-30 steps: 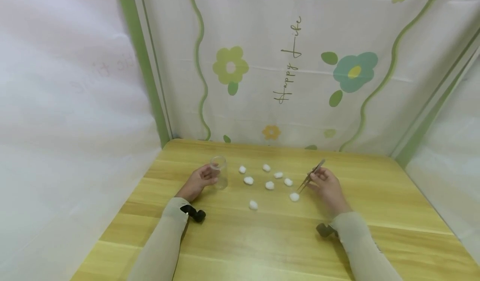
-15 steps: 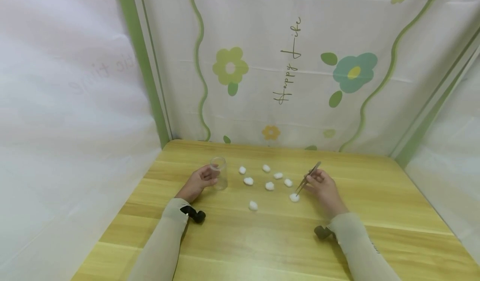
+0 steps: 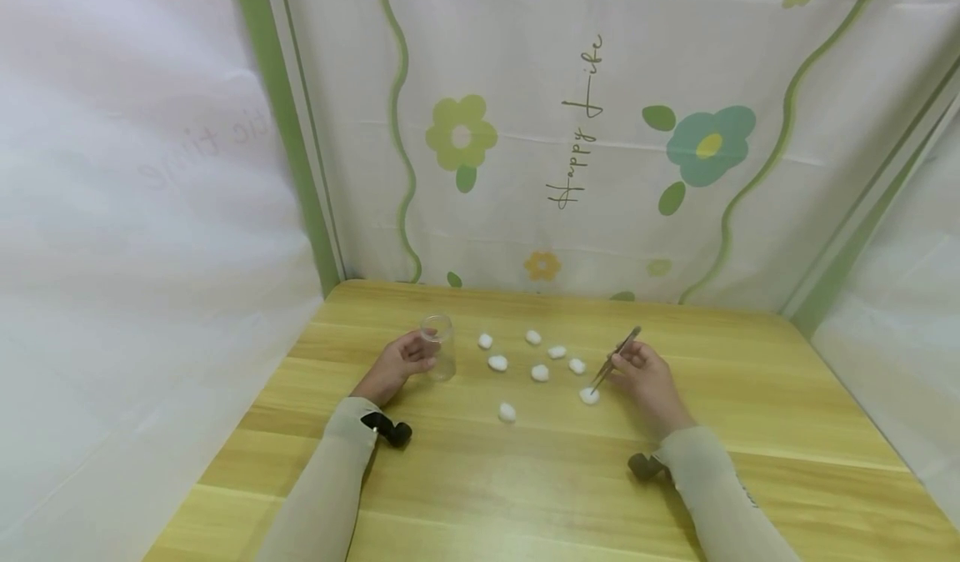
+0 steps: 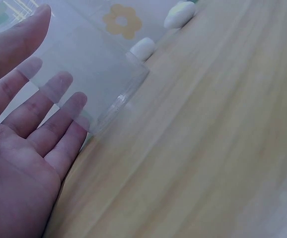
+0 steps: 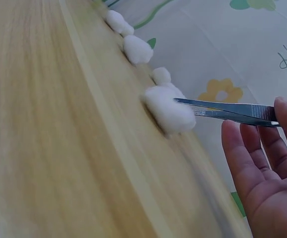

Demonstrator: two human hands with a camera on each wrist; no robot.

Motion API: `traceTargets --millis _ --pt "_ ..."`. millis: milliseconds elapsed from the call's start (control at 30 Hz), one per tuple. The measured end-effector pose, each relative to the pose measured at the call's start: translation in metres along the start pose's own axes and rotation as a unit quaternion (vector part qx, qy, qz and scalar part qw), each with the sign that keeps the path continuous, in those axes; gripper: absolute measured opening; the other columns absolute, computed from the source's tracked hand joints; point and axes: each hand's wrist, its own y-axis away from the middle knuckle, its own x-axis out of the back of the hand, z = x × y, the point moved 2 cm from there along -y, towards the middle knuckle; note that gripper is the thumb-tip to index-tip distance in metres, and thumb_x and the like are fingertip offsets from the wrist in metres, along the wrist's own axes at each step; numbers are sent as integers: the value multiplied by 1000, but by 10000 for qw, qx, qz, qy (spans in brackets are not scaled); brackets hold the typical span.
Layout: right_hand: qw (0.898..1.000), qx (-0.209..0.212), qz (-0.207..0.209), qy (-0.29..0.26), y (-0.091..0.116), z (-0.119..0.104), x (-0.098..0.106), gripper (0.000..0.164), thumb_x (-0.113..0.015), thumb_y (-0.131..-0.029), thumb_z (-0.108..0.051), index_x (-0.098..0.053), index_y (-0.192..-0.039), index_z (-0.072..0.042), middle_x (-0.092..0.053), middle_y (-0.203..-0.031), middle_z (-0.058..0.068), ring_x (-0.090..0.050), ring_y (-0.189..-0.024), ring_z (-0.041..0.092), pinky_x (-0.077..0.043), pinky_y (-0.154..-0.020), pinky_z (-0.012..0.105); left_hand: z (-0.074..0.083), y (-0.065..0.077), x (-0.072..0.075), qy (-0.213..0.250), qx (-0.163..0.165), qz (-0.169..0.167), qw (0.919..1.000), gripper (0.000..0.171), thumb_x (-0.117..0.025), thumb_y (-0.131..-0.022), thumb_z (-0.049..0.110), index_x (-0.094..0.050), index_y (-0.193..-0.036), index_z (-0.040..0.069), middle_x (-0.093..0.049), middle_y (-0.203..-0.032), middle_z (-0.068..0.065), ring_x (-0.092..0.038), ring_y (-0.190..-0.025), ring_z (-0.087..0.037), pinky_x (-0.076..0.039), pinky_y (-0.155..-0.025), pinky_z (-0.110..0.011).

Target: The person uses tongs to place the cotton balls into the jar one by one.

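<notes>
On the left of the table, my left hand (image 3: 395, 366) holds a clear, straight-sided cup (image 3: 445, 363) upright, thumb on the near side and fingers round the far side. My right hand (image 3: 651, 383) pinches metal tweezers (image 3: 618, 355) between thumb and fingers. Their tips meet the nearest right-hand cotton ball (image 3: 589, 397), which rests on the wood. In the right wrist view one arm of the tweezers (image 5: 233, 108) touches the top of that cotton ball (image 5: 168, 111); the other arm's tip is hidden behind it.
Several more cotton balls (image 3: 539, 373) lie scattered between the hands, one (image 3: 507, 413) nearer the front. The wooden table (image 3: 480, 487) ends at a white flowered curtain (image 3: 510, 203) behind, with white sheets on both sides.
My right hand has shifted slightly left, bringing the tweezers' tips from beside the cotton ball onto it. The left hand and cup have stayed in place.
</notes>
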Motion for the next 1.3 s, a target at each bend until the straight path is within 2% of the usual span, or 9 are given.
traceTargets --millis 200,433,733,1033,1300 --pt "9998 2 -49 217 -1 2 -2 50 -56 -100 -19 -34 -132 12 -41 -133 35 -47 -124 43 -50 -94 40 -3 0 0 -37 -59 55 10000 59 -63 -95 5 -35 -147 0 -44 -141 -29 -42 -132 -37 -39 -105 -35" --pt "9997 -39 29 220 -1 5 -2 38 -54 -101 -13 -37 -128 9 -42 -132 32 -47 -123 42 -49 -95 42 -1 2 -2 -52 -73 65 9999 62 -67 -93 11 -38 -146 1 -47 -139 -26 -45 -130 -34 -40 -104 -34" --pt "9995 125 29 277 0 8 -3 48 -58 -99 -21 -36 -127 12 -42 -128 36 -50 -120 43 -51 -91 37 -1 2 -1 -34 -54 56 10000 63 -66 -93 10 -35 -147 0 -46 -140 -25 -46 -130 -32 -40 -105 -34" --pt "9995 232 64 191 -3 11 1 42 -58 -99 -20 -40 -122 10 -42 -126 37 -52 -118 41 -52 -90 36 -1 1 -2 -49 -69 64 9999 60 -63 -95 6 -34 -146 -3 -47 -139 -26 -45 -130 -36 -41 -104 -34" --pt "9997 147 183 44 -3 12 4 36 -58 -99 -16 -42 -120 9 -42 -128 38 -55 -115 39 -53 -89 36 -1 1 -2 -25 -64 42 10000 59 -64 -94 7 -37 -146 1 -46 -140 -25 -45 -130 -33 -41 -103 -33"
